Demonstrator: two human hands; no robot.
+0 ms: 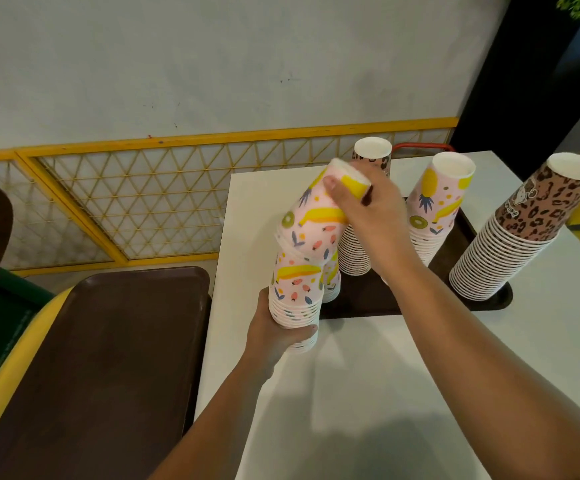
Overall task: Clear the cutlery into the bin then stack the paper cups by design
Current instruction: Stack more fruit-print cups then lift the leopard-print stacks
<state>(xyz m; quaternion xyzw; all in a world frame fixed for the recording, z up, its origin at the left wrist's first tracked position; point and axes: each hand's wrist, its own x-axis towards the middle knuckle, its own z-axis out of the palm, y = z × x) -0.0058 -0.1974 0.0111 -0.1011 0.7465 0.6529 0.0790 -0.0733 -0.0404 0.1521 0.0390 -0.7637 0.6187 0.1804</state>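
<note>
My left hand [274, 336] grips the base of a short stack of upside-down pink fruit-print cups [295, 296] at the white table's left edge. My right hand [368, 209] holds a tilted fruit-print cup [316, 216] by its upper end, with the cup's rim sitting over the top of that stack. Behind my right hand stands a leopard-print stack [371, 157], partly hidden. A second fruit-print stack [437, 202] and a tall leaning leopard-print stack [524, 230] stand to the right on a dark tray [361, 303]. No cutlery is in view.
The white table [403, 375] stands against a wall with a yellow lattice panel [126, 202]. A second brown tray [101, 358] lies on a lower yellow-edged surface to the left. A red handle [420, 146] shows behind the table.
</note>
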